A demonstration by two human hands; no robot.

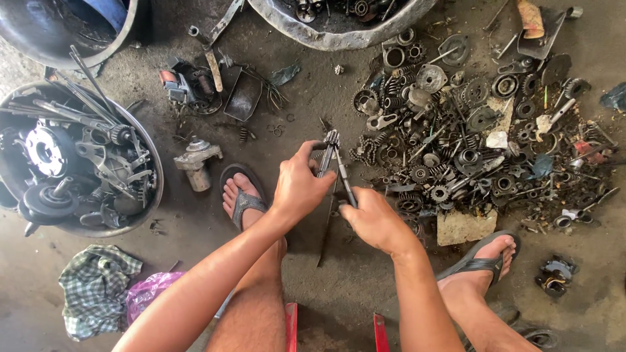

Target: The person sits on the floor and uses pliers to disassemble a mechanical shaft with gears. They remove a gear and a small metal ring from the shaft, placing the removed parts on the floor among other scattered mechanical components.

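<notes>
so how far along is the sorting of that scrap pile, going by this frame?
Done: some parts already sit in the metal basin on the left and another basin at top. In hand: the left hand grips a geared shaft, while the right hand holds a thin rod-like tool against it. Left: a large pile of gears, springs and bearings on the floor, so most looks unfinished.

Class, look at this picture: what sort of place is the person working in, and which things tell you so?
Probably a small engine or motorcycle repair workshop: a heap of greasy gears and springs on the stained concrete floor, a basin of dismantled engine parts, and both hands working a geared shaft.
</notes>
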